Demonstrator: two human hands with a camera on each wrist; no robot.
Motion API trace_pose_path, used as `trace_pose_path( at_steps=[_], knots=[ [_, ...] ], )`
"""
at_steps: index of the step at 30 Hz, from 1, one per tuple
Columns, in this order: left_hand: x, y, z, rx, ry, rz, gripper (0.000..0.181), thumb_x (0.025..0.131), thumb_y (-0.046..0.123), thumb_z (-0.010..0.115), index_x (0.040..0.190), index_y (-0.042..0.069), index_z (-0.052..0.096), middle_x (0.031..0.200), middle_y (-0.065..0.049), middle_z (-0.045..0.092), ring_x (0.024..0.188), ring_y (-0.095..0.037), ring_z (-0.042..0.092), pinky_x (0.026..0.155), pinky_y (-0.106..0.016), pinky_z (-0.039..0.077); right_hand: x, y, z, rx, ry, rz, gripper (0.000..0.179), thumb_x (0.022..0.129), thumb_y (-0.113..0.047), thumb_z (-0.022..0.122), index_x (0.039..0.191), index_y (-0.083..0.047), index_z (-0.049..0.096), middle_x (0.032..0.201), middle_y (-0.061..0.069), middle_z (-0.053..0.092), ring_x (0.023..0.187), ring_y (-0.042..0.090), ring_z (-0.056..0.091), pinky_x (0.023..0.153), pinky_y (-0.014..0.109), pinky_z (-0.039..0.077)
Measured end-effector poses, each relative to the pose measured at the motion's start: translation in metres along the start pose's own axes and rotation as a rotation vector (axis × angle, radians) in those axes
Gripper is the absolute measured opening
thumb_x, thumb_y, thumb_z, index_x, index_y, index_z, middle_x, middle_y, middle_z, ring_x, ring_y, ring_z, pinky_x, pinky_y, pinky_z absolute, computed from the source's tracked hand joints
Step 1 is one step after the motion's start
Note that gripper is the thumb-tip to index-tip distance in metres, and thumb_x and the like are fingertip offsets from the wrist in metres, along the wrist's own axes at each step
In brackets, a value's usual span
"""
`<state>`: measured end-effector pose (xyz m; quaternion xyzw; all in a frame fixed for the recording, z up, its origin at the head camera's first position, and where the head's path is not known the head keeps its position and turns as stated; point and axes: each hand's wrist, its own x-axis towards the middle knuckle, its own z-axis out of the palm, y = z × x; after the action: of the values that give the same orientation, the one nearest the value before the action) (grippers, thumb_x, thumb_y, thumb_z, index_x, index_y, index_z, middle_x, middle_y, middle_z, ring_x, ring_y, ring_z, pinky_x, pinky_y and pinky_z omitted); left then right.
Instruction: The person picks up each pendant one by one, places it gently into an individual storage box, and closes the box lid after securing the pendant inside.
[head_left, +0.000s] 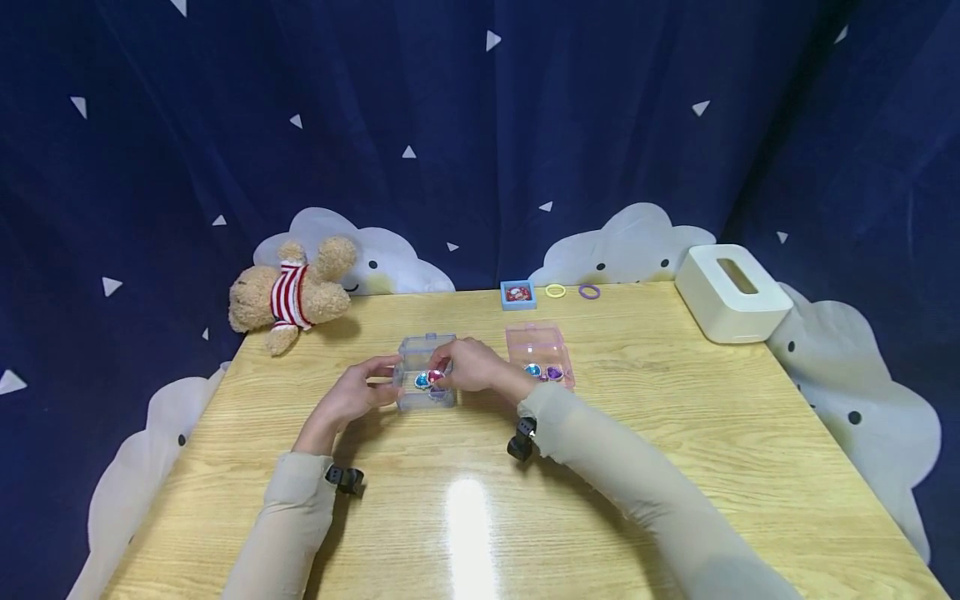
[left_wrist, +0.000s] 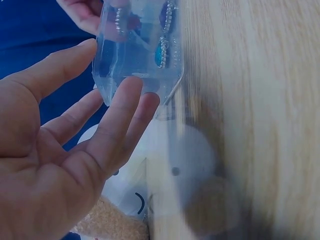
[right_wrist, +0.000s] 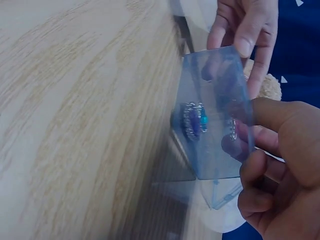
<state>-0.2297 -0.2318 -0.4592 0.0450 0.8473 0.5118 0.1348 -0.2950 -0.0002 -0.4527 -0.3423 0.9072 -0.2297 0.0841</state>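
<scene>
A clear bluish plastic box (head_left: pixel 412 402) stands with its lid raised at the middle of the table. My left hand (head_left: pixel 354 393) touches its left end with fingers extended; in the left wrist view the fingertips (left_wrist: pixel 131 85) meet the clear wall. My right hand (head_left: pixel 474 365) reaches into the box from the right, pinching a red gem (head_left: pixel 434 376) with a silvery beaded edge. Below that gem, a blue gem (head_left: pixel 422 381) and a purple gem (right_wrist: pixel 194 122) lie in the box. The right wrist view shows the red gem only through the wall, partly hidden by fingers.
Right of my right hand is an open pink box (head_left: pixel 534 335) with blue and purple gems. Behind it lie a small blue square frame (head_left: pixel 518 305), a yellow ring (head_left: pixel 555 291) and a purple ring (head_left: pixel 589 292). A teddy bear (head_left: pixel 255 300) and white tissue box (head_left: pixel 738 321) flank the table.
</scene>
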Motion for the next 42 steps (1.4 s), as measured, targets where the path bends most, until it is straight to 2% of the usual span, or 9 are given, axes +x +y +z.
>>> trace_pose_path(
  at_steps=[11,20,27,35,42],
  knots=[
    [0.000,-0.002,-0.002,0.006,0.002,0.017,0.062,0.094,0.010,0.068,0.150,0.002,0.042,0.143,-0.031,0.049,0.128,-0.048,0.054,0.098,-0.042,0.055,0.007,0.000,0.006,-0.035,-0.033,0.008,0.018,0.080,-0.032,0.084,0.093,-0.024,0.076,0.083,-0.012,0.070,0.077,0.005,0.061,0.071,0.022,0.048],
    [-0.001,-0.002,-0.001,0.019,0.011,0.025,0.061,0.093,0.009,0.069,0.149,0.001,0.043,0.143,-0.031,0.050,0.128,-0.048,0.054,0.097,-0.042,0.055,0.009,0.000,0.006,-0.054,-0.049,0.037,0.021,0.080,-0.035,0.083,0.097,-0.023,0.076,0.084,-0.013,0.071,0.079,0.005,0.062,0.073,0.024,0.050],
    [-0.001,-0.002,-0.001,0.020,0.008,0.017,0.061,0.093,0.009,0.068,0.149,0.001,0.043,0.142,-0.032,0.050,0.126,-0.047,0.055,0.095,-0.040,0.056,0.009,0.001,0.007,-0.033,-0.045,0.022,0.021,0.081,-0.032,0.083,0.099,-0.022,0.076,0.087,-0.012,0.073,0.081,0.004,0.063,0.075,0.023,0.051],
    [-0.001,-0.001,0.000,0.007,0.006,0.017,0.062,0.093,0.009,0.069,0.149,0.001,0.043,0.142,-0.033,0.049,0.126,-0.048,0.055,0.096,-0.041,0.055,0.005,0.003,-0.002,0.059,-0.014,-0.023,0.021,0.081,-0.025,0.081,0.100,-0.018,0.077,0.090,-0.008,0.075,0.083,0.006,0.065,0.078,0.022,0.050],
    [-0.002,0.000,-0.001,0.003,0.005,0.018,0.063,0.093,0.010,0.070,0.149,0.001,0.043,0.141,-0.033,0.049,0.126,-0.049,0.055,0.097,-0.043,0.054,0.002,0.005,-0.015,0.171,0.032,-0.008,0.023,0.085,-0.021,0.077,0.105,-0.010,0.075,0.088,-0.006,0.074,0.083,0.010,0.065,0.080,0.024,0.049]
  ],
)
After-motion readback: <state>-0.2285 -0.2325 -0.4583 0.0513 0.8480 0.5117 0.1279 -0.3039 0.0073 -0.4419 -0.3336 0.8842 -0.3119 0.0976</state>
